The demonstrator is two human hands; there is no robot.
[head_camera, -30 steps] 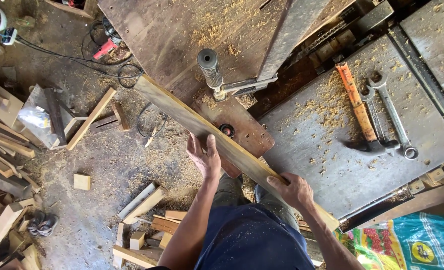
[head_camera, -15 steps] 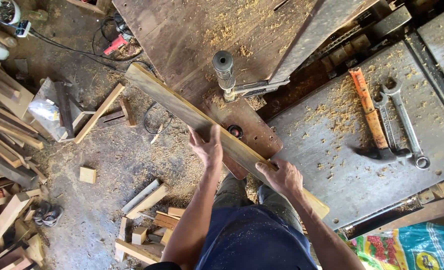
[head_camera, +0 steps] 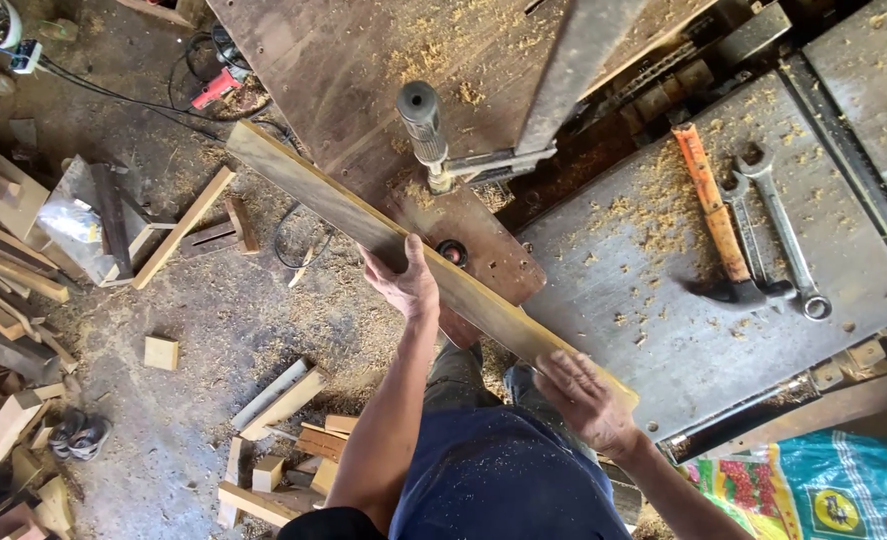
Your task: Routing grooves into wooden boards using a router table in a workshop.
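Wood is what both hands hold: one long flat plank (head_camera: 364, 215) that slants from the upper left down to the lower right, up in the air over the floor and the edge of the counter (head_camera: 604, 300). Left hand (head_camera: 404, 283) sits near the middle of the plank, with its fingers (head_camera: 376, 262) wrapped round the plank's edge. Right hand (head_camera: 586, 398) is at the low end, fingers closed on the plank there. Just past the plank stands a dark post with a metal clamp (head_camera: 429, 135). On the grey counter, with sawdust all about, lie an orange-handled hammer (head_camera: 714, 215) and two wrenches (head_camera: 784, 230) side by side. Down on the dusty floor (head_camera: 204, 320) are lots of small wood scraps (head_camera: 279, 395) and some black cords (head_camera: 114, 95).
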